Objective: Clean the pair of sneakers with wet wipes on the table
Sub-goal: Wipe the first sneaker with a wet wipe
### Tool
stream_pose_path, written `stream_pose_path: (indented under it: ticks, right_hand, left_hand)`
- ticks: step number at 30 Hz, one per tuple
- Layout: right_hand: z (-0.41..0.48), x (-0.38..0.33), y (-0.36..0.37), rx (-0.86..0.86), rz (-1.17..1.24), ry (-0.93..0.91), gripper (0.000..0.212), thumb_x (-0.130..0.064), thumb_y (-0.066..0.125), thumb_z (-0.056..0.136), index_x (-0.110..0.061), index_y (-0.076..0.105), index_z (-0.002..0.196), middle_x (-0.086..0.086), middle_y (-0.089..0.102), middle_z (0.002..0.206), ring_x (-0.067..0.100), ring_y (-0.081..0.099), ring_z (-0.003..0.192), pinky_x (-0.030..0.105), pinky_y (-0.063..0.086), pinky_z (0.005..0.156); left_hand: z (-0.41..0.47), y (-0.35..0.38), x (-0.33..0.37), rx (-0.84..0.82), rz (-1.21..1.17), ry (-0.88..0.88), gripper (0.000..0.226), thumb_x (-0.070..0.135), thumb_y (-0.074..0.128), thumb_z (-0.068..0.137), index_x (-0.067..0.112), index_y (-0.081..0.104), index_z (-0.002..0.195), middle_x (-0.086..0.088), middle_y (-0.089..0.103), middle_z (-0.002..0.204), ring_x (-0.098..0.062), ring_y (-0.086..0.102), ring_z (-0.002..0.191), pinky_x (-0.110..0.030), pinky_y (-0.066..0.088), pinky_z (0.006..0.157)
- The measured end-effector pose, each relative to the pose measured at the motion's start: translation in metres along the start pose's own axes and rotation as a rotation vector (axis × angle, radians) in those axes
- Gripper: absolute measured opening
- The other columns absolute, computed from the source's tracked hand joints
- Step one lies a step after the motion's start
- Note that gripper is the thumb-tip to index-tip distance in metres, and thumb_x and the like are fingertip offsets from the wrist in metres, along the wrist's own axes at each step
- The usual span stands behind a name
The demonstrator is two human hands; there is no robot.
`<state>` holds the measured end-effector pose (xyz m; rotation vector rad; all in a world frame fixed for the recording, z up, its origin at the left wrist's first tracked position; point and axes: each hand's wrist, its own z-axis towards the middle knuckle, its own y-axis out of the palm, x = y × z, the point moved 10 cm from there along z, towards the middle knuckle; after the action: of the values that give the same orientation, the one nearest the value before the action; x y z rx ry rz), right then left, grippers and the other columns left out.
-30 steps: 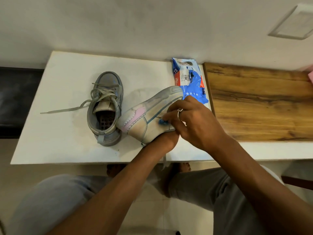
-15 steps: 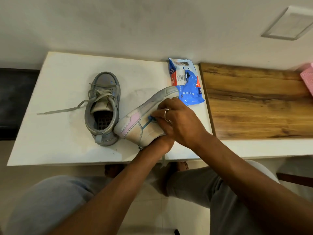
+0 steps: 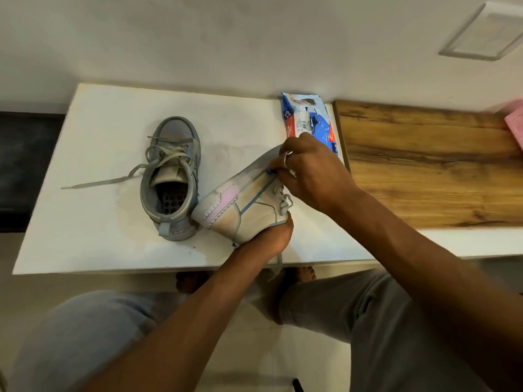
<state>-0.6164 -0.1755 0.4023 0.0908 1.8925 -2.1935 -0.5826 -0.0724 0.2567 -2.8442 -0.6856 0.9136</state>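
Note:
A grey sneaker (image 3: 171,176) stands upright on the white table (image 3: 85,222), its lace trailing left. A second sneaker (image 3: 243,202), pale with a pink patch and blue trim, lies tipped on its side near the front edge. My left hand (image 3: 268,236) grips it from below at the ankle opening. My right hand (image 3: 308,171) curls over its upper side near the toe and pinches a small blue wad (image 3: 270,171) against it; I cannot tell if the wad is a wipe. A blue wet-wipes pack (image 3: 305,120) lies at the back, partly behind my right hand.
A brown wooden surface (image 3: 424,165) adjoins the white table on the right. Something pink (image 3: 515,123) sits at its far right edge. A white wall runs behind the table. My knees and bare feet are below the front edge.
My right hand slid along the tipped sneaker's side from the middle toward the toe, with the blue wad in it. The left hand kept its hold.

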Motion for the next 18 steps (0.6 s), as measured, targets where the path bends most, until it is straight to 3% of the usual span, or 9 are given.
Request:
stream_pose_path:
  ticks: [3, 5, 6, 8, 10, 12, 14, 16, 18]
  right_hand:
    - [-0.005, -0.003, 0.002, 0.034, 0.117, 0.055, 0.023, -0.021, 0.060, 0.086, -0.015, 0.077, 0.100, 0.008, 0.066, 0.095, 0.027, 0.058, 0.092, 0.042, 0.053, 0.069]
    - [-0.006, -0.025, 0.009, 0.021, 0.251, 0.032, 0.019, -0.021, 0.064, 0.084, -0.016, 0.078, 0.096, 0.004, 0.067, 0.093, 0.022, 0.058, 0.090, 0.036, 0.051, 0.070]
    - [-0.005, -0.038, 0.014, 0.002, 0.277, 0.007, 0.017, -0.020, 0.065, 0.082, -0.016, 0.078, 0.093, 0.003, 0.068, 0.091, 0.021, 0.059, 0.087, 0.033, 0.050, 0.069]
    - [-0.003, -0.052, 0.019, -0.036, 0.247, -0.014, 0.015, -0.019, 0.066, 0.081, -0.017, 0.079, 0.090, 0.002, 0.069, 0.087, 0.021, 0.059, 0.083, 0.031, 0.049, 0.064]
    - [-0.001, -0.045, 0.013, -0.010, 0.174, 0.001, 0.014, -0.019, 0.067, 0.081, -0.017, 0.078, 0.089, 0.003, 0.068, 0.085, 0.023, 0.060, 0.083, 0.029, 0.047, 0.062]
    - [0.001, -0.020, 0.005, 0.035, 0.127, 0.077, 0.016, -0.019, 0.065, 0.084, -0.016, 0.077, 0.093, 0.004, 0.068, 0.089, 0.024, 0.059, 0.088, 0.033, 0.050, 0.066]
    - [0.001, -0.001, 0.003, 0.044, 0.115, 0.158, 0.020, -0.020, 0.061, 0.086, -0.016, 0.077, 0.097, 0.005, 0.068, 0.092, 0.024, 0.057, 0.092, 0.041, 0.053, 0.069]
    - [0.003, -0.007, 0.008, 0.035, 0.161, 0.181, 0.019, -0.020, 0.062, 0.084, -0.017, 0.078, 0.095, 0.002, 0.068, 0.090, 0.021, 0.057, 0.093, 0.042, 0.053, 0.071]
    - [0.005, -0.032, 0.016, -0.008, 0.257, 0.118, 0.015, -0.016, 0.068, 0.079, -0.019, 0.079, 0.090, 0.001, 0.069, 0.087, 0.019, 0.059, 0.089, 0.036, 0.053, 0.073]
  left_hand:
    - [0.004, 0.011, 0.010, -0.039, 0.076, 0.006, 0.033, 0.034, 0.043, 0.098, 0.004, 0.050, 0.089, -0.017, 0.051, 0.106, -0.024, 0.049, 0.122, -0.034, 0.038, 0.106]
    - [0.009, 0.006, 0.005, 0.005, -0.064, -0.052, 0.032, 0.021, 0.033, 0.103, -0.001, 0.047, 0.121, -0.023, 0.044, 0.134, -0.028, 0.037, 0.134, -0.027, 0.018, 0.116]
    - [0.010, 0.006, 0.004, 0.019, -0.177, -0.064, 0.038, 0.014, 0.025, 0.104, -0.006, 0.032, 0.136, -0.024, 0.032, 0.147, -0.029, 0.028, 0.139, -0.022, -0.001, 0.113]
    - [-0.002, 0.006, 0.003, 0.035, -0.283, -0.045, 0.043, 0.008, 0.019, 0.103, -0.010, 0.013, 0.142, -0.024, 0.019, 0.154, -0.029, 0.019, 0.142, -0.022, -0.018, 0.103]
    - [0.002, 0.002, 0.007, 0.033, -0.287, -0.035, 0.042, 0.012, 0.022, 0.104, -0.007, 0.020, 0.142, -0.023, 0.025, 0.152, -0.029, 0.023, 0.141, -0.022, -0.010, 0.109]
    - [0.007, 0.004, 0.008, 0.022, -0.143, -0.013, 0.033, 0.024, 0.033, 0.103, 0.006, 0.041, 0.130, -0.020, 0.044, 0.136, -0.027, 0.038, 0.134, -0.028, 0.022, 0.114]
    - [0.006, 0.005, 0.006, 0.005, -0.040, -0.019, 0.030, 0.032, 0.040, 0.100, 0.010, 0.047, 0.118, -0.017, 0.050, 0.123, -0.026, 0.045, 0.128, -0.034, 0.035, 0.109]
    - [0.006, 0.005, 0.003, 0.021, -0.178, -0.102, 0.038, 0.026, 0.036, 0.102, 0.004, 0.041, 0.133, -0.016, 0.045, 0.138, -0.026, 0.041, 0.132, -0.031, 0.025, 0.114]
    - [0.005, 0.003, 0.004, 0.066, -0.286, -0.140, 0.041, 0.013, 0.025, 0.104, -0.006, 0.023, 0.141, -0.020, 0.029, 0.151, -0.027, 0.028, 0.140, -0.022, -0.003, 0.110]
